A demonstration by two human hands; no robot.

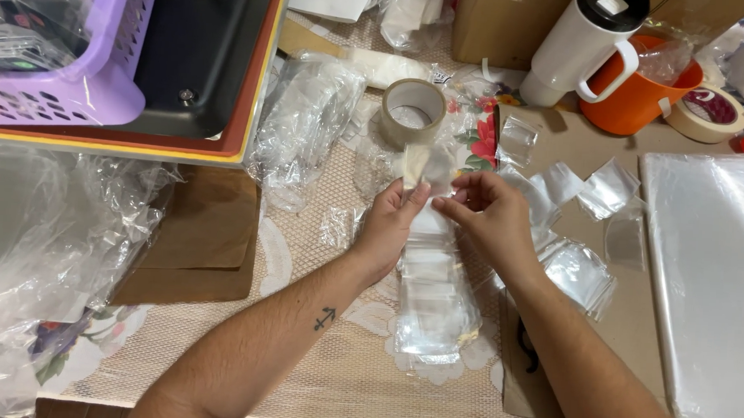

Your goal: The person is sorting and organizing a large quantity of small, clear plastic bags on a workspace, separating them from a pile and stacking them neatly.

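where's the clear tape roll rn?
In the head view the clear tape roll stands on edge on the table, upper centre, just beyond the left hand and right hand, left of the white tumbler.

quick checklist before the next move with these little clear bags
1. Both hands on the work: left hand and right hand pinch the small clear bag at their fingertips: ok.
2. Stack of clear bags lying flat under the hands: ok.
3. Tape roll close, just beyond the hands: ok.
4. Loose small bags to the right kept tidy: not ok, scattered.
5. White tumbler clear of the hands: ok.
6. Whether the pinched bag's mouth is sealed: cannot tell.
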